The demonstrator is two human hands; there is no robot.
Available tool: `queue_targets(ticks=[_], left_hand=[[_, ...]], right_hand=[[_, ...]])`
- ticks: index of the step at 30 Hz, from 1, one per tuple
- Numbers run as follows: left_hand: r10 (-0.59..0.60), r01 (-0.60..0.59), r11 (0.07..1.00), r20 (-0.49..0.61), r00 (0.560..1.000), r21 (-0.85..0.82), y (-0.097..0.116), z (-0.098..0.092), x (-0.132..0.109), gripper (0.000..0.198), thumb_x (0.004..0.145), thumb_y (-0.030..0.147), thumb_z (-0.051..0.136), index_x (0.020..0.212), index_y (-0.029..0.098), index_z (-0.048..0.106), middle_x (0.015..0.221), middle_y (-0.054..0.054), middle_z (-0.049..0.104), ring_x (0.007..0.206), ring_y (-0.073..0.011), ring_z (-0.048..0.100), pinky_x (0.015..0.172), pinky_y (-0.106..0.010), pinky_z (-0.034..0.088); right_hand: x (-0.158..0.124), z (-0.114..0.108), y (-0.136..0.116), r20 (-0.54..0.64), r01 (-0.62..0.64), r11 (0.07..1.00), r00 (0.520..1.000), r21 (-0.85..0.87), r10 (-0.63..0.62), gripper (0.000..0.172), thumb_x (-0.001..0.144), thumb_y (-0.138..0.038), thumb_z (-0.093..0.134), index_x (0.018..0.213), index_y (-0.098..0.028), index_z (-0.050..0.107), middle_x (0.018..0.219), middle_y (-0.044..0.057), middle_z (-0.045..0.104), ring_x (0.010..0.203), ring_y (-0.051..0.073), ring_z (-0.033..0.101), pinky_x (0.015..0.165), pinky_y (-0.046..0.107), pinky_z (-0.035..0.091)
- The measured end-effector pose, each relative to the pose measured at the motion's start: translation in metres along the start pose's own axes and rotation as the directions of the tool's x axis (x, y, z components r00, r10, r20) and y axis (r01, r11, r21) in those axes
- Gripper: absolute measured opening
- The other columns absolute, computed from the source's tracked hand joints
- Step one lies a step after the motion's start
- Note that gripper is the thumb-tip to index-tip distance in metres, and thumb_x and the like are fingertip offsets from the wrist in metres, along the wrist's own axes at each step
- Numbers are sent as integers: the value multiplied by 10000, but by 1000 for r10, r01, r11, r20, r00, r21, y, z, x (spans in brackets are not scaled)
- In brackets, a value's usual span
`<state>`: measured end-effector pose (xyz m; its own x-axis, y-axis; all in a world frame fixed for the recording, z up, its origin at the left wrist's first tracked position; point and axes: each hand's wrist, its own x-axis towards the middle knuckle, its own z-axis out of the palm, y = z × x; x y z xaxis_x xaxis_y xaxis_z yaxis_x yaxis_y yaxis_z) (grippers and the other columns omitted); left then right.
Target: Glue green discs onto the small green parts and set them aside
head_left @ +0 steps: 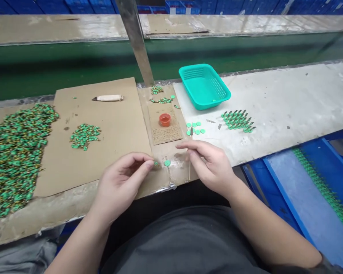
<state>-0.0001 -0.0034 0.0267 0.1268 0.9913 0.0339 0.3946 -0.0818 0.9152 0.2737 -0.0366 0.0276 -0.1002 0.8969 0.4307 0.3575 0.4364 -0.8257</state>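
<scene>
My left hand (pixel 125 177) is closed in a pinch near the table's front edge, with a small green-and-gold piece (pixel 156 163) at its fingertips. Just right of that piece, a flat green disc (pixel 167 163) lies on the table. My right hand (pixel 210 161) holds a thin stick (pixel 189 169) upright between thumb and fingers, its index finger stretched to the left. The stick's dark upper end rises in front of several green discs (pixel 198 124) on the pale surface. Beyond both hands, a small red cup (pixel 165 120) stands on a brown board (pixel 168 136).
At left lies a large heap of green-and-gold pieces (pixel 14 152), with a smaller pile (pixel 85 136) on cardboard (pixel 122 133). A wrapped, pointed tool (pixel 108 98) lies behind. Right are a turquoise basket (pixel 201 85), rows of standing green-based parts (pixel 238 121) and blue crates (pixel 286 190).
</scene>
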Motion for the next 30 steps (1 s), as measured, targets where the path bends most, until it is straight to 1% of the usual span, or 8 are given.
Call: queue_targets(ticks=[5,8,11,15,18,21,25,30], left_hand=[[46,-41,991,-33,998,130,-10,13,4,308,974,574,863,943,268,877,920,-34,888,743,-190,782,686,-285,626],[42,-34,989,-53,998,145,-11,16,3,287,972,557,884,957,270,894,937,-34,891,724,-183,758,652,-286,602],[45,-35,994,-99,994,99,-7,17,1,291,952,550,920,937,262,881,925,-45,880,752,-202,786,697,-302,664],[71,-77,997,-293,953,-7,1,7,-5,221,903,452,973,905,252,878,872,-30,845,728,-175,780,720,-272,686],[83,-112,993,-442,893,-40,0,-9,-11,165,895,389,983,916,254,891,834,-9,824,684,-139,747,674,-228,642],[60,-109,992,-533,844,-61,-5,-25,-15,167,893,386,1004,930,258,904,801,-3,800,676,-144,729,674,-242,646],[2,-69,993,-575,818,-95,-10,-38,-20,203,896,443,1025,945,285,907,816,-11,793,712,-179,725,668,-295,661],[-62,26,997,-532,844,-76,-6,-40,-32,175,978,519,969,987,362,892,912,12,840,781,-212,768,706,-355,708]], right_hand=[[1,5,4,-140,-26,979,989,203,55,197,1208,-186,678,1272,-319,548,1205,28,907,1131,205,941,895,333,746],[0,4,5,-131,-62,986,988,155,83,238,1215,-216,671,1413,-314,584,1206,40,911,1099,215,930,993,400,752],[0,-2,4,-79,-105,991,991,80,112,174,1232,-229,596,1366,-276,696,1113,36,886,1006,206,884,981,394,725],[10,-1,4,181,-117,988,974,-98,134,147,1164,-191,688,1229,-229,814,1160,83,888,1085,254,843,978,402,660],[20,9,2,416,-95,954,884,-284,212,196,1124,-177,763,1286,-217,865,1200,100,874,1152,290,826,967,404,618],[26,22,-3,473,-86,913,834,-400,286,171,1149,-187,745,1257,-221,873,1211,97,851,1170,294,816,933,392,589],[23,30,-8,364,-159,853,854,-497,371,104,1160,-287,802,1163,-191,843,1188,119,840,1112,299,806,896,393,577],[19,28,-1,360,-102,920,899,-379,248,139,1117,-195,824,1249,-227,856,1212,96,856,1093,274,817,924,392,595]])
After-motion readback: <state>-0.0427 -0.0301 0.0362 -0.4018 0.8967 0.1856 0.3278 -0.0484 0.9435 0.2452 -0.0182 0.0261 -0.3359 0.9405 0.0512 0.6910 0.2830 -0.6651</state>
